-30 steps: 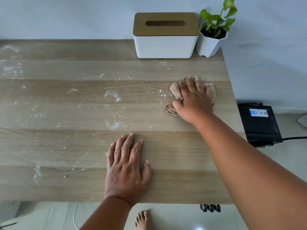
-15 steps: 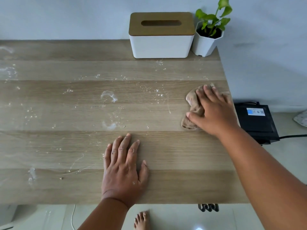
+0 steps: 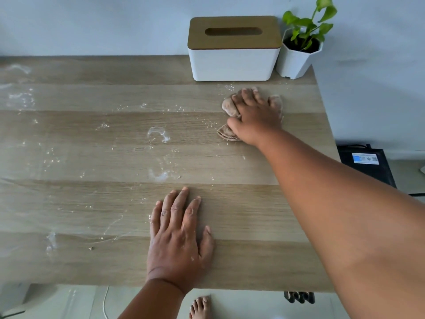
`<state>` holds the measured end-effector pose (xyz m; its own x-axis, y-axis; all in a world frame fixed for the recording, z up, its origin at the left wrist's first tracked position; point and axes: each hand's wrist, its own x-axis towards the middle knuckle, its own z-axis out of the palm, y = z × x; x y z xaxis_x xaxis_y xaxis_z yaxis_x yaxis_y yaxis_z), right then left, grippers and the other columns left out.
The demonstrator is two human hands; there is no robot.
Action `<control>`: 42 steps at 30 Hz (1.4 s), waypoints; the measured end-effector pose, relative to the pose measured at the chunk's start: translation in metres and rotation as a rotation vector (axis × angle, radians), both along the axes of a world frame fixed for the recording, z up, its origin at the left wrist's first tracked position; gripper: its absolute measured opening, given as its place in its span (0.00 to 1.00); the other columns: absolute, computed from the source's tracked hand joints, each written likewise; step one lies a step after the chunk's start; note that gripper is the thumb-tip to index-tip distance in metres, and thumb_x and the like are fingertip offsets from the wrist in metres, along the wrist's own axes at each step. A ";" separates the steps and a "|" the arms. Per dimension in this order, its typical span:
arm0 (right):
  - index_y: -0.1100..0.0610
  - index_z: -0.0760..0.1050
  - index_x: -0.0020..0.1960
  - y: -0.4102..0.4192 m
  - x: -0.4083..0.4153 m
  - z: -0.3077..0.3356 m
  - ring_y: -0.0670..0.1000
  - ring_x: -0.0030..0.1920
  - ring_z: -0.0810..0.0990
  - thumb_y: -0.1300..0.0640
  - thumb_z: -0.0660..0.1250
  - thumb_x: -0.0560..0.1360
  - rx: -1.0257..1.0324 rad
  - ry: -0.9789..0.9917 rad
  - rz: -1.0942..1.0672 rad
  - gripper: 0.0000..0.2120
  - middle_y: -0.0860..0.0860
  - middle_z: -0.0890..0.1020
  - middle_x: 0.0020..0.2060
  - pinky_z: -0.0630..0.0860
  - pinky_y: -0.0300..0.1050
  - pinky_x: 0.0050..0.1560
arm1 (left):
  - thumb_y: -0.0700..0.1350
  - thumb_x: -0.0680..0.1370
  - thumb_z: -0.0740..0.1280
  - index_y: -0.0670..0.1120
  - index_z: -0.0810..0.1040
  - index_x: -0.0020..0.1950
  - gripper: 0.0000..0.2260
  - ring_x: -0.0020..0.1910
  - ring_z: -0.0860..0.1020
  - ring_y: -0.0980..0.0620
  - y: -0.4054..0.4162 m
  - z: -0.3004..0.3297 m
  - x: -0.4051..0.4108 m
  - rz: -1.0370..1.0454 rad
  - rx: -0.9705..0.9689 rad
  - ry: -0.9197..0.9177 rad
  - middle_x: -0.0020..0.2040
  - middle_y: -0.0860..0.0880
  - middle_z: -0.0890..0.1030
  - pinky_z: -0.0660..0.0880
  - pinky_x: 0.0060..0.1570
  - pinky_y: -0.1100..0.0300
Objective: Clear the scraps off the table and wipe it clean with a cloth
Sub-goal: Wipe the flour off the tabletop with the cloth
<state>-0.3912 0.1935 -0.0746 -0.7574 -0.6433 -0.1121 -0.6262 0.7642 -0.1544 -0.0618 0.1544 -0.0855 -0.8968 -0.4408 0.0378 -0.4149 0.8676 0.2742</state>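
while the cloth (image 3: 230, 107) lay bunched near the far right corner of the worktop (image 3: 115, 162), just in front of the tissue box (image 3: 233, 63), the right hand (image 3: 255, 116) pressed down on it with fingers spread over the wad and the thumb hooked round its near fold, so it was gripping the cloth. to do this step well, the cloth looked better opened flatter, since a tight wad covers little surface. pressure ought to be kept even and the strokes overlapped, working from the far edge toward the near one. white smears and crumbs (image 3: 158, 134) covered the middle and the left side, well apart from the cloth, so most of the wiping seemed undone. the left hand (image 3: 177, 238) rested flat near the front edge, fingers straight, holding nothing; it steadied the body. care was needed beside the plant pot (image 3: 294, 63) at the far right corner.
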 end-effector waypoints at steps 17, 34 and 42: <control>0.46 0.61 0.81 0.105 0.032 -0.001 0.47 0.83 0.48 0.38 0.47 0.74 -0.070 0.021 0.100 0.36 0.45 0.56 0.82 0.46 0.59 0.81 | 0.55 0.76 0.61 0.46 0.74 0.72 0.27 0.80 0.61 0.44 0.000 0.003 0.001 -0.003 0.011 -0.013 0.78 0.46 0.67 0.57 0.77 0.39; 0.50 0.65 0.77 -0.059 0.008 -0.001 0.59 0.81 0.55 0.39 0.50 0.72 -0.056 0.009 -0.175 0.36 0.54 0.60 0.81 0.51 0.70 0.76 | 0.56 0.74 0.63 0.45 0.75 0.72 0.28 0.79 0.63 0.42 -0.001 0.001 0.000 -0.012 0.010 0.003 0.79 0.45 0.67 0.59 0.75 0.38; 0.46 0.62 0.80 -0.029 0.036 0.003 0.53 0.82 0.53 0.35 0.48 0.72 -0.022 0.033 0.233 0.38 0.47 0.57 0.82 0.50 0.63 0.79 | 0.56 0.74 0.62 0.45 0.75 0.72 0.28 0.79 0.64 0.42 -0.001 0.001 0.000 -0.009 0.009 0.005 0.78 0.45 0.67 0.61 0.75 0.37</control>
